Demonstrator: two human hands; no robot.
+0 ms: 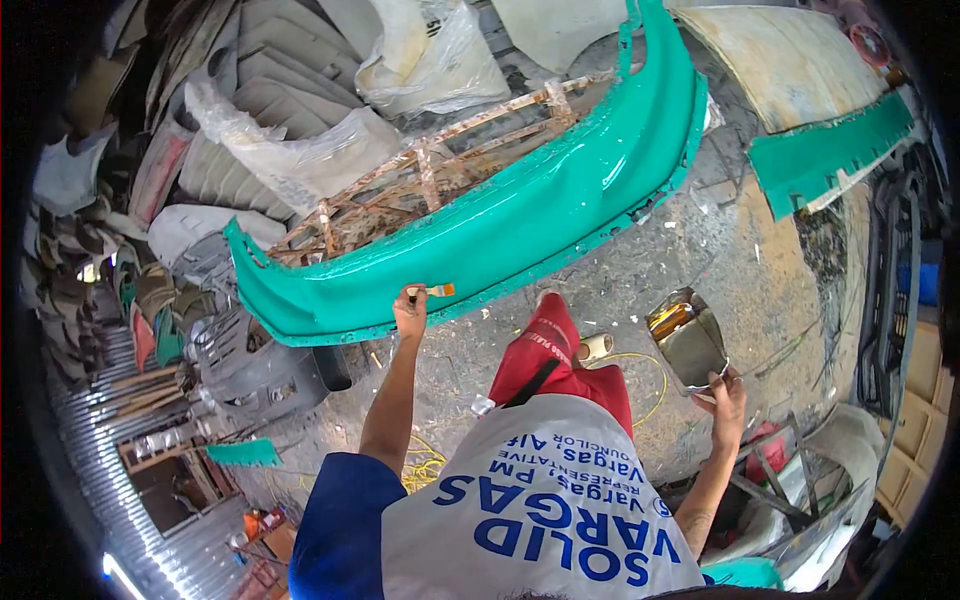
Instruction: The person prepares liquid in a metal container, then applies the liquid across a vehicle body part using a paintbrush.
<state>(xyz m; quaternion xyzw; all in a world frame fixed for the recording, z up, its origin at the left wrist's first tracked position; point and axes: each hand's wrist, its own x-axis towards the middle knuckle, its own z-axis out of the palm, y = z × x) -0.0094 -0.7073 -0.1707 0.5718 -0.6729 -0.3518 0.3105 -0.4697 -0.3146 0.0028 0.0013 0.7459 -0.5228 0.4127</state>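
Nearest, the right hand (727,397) is curled around the near edge of a shiny container (688,340), which is held above the floor (770,260), off the near edge of the green panel; its amber-looking contents cannot be clearly made out. A little farther off, the left hand (409,312) is closed on the handle of a brush (438,291), with the bristles pointed toward the panel's right end. The brush is held over the panel's near edge, toward its left end; whether the surface is touched by the bristles cannot be told. The glossy green panel (480,235) is laid along the near side of a rusty metal frame (427,175). For good brushwork, the bristles are best laid nearly flat and drawn lengthwise with light, overlapping strokes, the curve being followed and the near lip covered without drips. The container is best held level and close to the edge, and excess wiped off on its rim. Beyond the frame, plastic-wrapped pieces (432,60) are stacked; a second green panel (830,150) is seen past the right end.
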